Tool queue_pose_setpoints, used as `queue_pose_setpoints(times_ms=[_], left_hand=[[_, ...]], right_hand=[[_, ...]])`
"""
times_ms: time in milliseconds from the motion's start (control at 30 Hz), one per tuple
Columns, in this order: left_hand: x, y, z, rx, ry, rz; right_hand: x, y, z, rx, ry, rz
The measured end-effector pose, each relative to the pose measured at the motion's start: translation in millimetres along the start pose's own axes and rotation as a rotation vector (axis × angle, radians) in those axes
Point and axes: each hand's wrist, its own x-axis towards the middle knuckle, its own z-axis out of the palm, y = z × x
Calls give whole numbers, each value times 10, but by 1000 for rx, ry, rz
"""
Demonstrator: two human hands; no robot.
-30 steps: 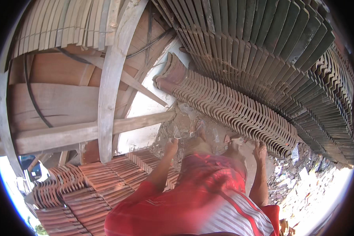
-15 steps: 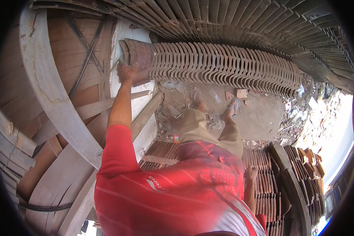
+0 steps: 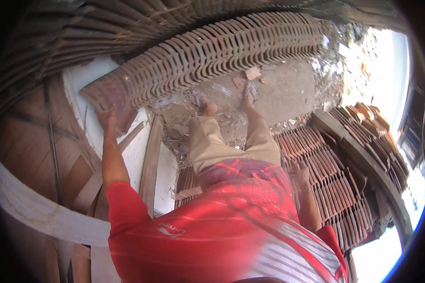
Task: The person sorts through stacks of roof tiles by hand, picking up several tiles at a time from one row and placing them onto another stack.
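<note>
My left hand (image 3: 107, 119) reaches out to the end tile (image 3: 103, 94) of a long curved row of clay roof tiles (image 3: 222, 52) standing on edge. It lies against that tile's lower edge, and blur hides whether the fingers grip it. My right hand (image 3: 301, 172) hangs low at my side, fingers loose and holding nothing, just above a flat stack of reddish tiles (image 3: 335, 174). My legs in tan trousers and my sandalled feet (image 3: 199, 99) stand on a dirt floor.
Wooden beams and planks (image 3: 150, 160) run along the left, with a pale curved beam (image 3: 42, 212) below them. More tile stacks (image 3: 377, 132) rise at the right. Rubble and tile shards (image 3: 253, 73) litter the dirt floor (image 3: 288, 94).
The view has swung round, so the tile row now arcs across the top. My left hand stays on the row's end tile. My right hand has come into view over the lower stack.
</note>
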Motion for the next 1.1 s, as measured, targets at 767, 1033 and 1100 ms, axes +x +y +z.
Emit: queue_pose_setpoints(times_ms=[767,1033,1100], left_hand=[[-2056,1725,-544,-197,-659,274],[-3270,2804,-581,59,-569,512],[-3600,3201,-603,84,-579,486]], right_hand=[[-344,1075,-4,103,93,-80],[256,2299,-143,528,110,-98],[451,2600,-184,655,60,51]])
